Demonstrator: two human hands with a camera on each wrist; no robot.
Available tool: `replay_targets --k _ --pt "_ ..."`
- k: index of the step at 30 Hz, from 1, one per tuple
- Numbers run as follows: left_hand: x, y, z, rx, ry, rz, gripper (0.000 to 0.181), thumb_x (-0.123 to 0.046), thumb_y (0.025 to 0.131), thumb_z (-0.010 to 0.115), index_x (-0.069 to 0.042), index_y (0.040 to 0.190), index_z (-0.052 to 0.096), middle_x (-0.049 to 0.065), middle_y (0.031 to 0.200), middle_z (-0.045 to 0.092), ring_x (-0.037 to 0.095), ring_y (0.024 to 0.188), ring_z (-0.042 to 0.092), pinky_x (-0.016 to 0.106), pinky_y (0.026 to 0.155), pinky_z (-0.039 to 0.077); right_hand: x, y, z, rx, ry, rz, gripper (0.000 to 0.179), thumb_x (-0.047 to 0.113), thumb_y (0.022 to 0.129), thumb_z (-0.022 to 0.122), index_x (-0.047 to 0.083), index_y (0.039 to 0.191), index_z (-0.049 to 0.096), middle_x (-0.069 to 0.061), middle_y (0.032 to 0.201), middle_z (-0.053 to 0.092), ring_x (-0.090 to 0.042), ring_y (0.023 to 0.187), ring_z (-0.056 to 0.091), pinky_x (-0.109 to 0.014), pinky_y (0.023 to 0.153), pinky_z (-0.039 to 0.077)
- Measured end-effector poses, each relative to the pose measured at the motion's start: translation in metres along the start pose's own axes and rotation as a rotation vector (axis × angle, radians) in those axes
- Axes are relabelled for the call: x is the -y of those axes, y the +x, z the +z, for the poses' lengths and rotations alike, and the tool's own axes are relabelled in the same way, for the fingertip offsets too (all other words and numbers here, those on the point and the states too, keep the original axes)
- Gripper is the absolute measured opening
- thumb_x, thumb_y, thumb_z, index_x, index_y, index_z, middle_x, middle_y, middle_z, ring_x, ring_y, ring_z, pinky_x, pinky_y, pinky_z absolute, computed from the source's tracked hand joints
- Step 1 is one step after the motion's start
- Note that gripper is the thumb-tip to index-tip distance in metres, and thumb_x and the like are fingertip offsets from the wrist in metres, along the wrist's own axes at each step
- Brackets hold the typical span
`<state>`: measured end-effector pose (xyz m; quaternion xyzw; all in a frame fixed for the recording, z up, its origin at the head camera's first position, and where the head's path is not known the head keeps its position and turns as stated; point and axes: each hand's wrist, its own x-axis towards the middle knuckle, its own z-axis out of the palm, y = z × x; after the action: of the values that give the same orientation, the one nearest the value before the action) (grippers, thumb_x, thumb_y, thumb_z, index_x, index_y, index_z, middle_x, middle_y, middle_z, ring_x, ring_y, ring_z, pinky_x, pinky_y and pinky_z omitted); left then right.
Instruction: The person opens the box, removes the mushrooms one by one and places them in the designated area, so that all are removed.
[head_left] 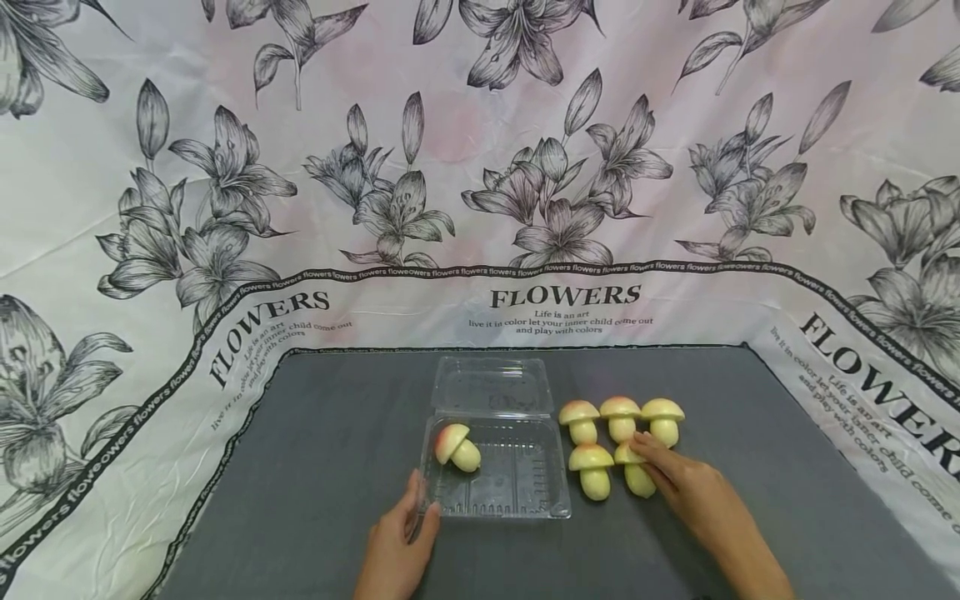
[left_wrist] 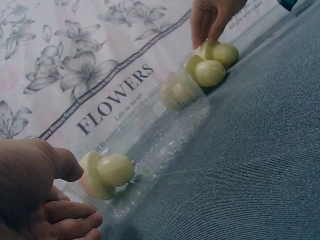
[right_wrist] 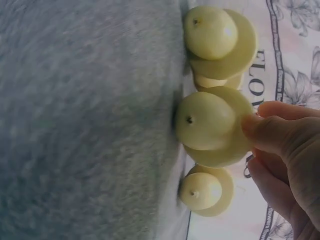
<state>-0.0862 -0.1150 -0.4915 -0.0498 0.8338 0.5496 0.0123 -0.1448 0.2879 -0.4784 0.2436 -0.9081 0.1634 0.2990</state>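
Note:
A clear plastic box (head_left: 492,508) lies with its lid (head_left: 491,386) folded back. In its left part rests one toy mushroom (head_left: 466,455), pale yellow with a reddish cap. My left hand (head_left: 397,533) holds the box's near left corner, thumb at the front and fingers along the left side. To the right of the box, several more toy mushrooms (head_left: 596,482) stand in two rows. My right hand (head_left: 693,492) pinches the cap of the near right mushroom (head_left: 640,482) between thumb and fingers. In the right wrist view this mushroom (right_wrist: 205,120) sits close to the tabletop, its fingers partly hidden behind the cap.
The grey tabletop (head_left: 315,467) extends around the box and mushrooms. A white cloth with printed flowers (head_left: 562,192) rises behind the table and along both sides. Close behind the held mushroom stand others (head_left: 663,421) of the back row.

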Motion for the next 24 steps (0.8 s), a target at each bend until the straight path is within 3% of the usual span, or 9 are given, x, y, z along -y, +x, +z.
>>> replay_targets --k 13,18,24 --pt "0.002 0.001 0.0 -0.009 0.02 0.035 0.077 -0.048 0.097 0.059 -0.001 0.151 0.032 0.016 0.143 0.049 0.029 0.131 0.048 0.042 0.104 0.046 0.021 0.025 -0.003 0.046 0.055 -0.063 0.051 0.008 0.076 0.084 0.023 0.123 0.07 -0.003 0.126 0.067 -0.019 0.089 0.072 -0.037 0.061 0.059" --pt "0.0 0.001 -0.001 -0.003 0.026 0.037 0.077 -0.047 0.097 0.059 0.001 0.151 0.031 0.019 0.142 0.049 0.032 0.129 0.049 0.045 0.104 0.047 0.032 0.038 -0.003 0.06 0.086 -0.08 0.049 0.011 0.08 0.082 0.026 0.124 0.069 0.003 0.128 0.066 -0.011 0.082 0.071 -0.031 0.058 0.057" --pt "0.001 0.0 -0.001 0.0 0.026 0.05 0.077 -0.047 0.097 0.058 0.001 0.151 0.031 0.019 0.142 0.049 0.032 0.129 0.05 0.045 0.104 0.046 0.047 0.055 0.001 0.072 0.166 -0.145 0.048 0.008 0.082 0.079 0.019 0.127 0.067 0.004 0.122 0.069 -0.002 0.075 0.068 -0.017 0.059 0.053"
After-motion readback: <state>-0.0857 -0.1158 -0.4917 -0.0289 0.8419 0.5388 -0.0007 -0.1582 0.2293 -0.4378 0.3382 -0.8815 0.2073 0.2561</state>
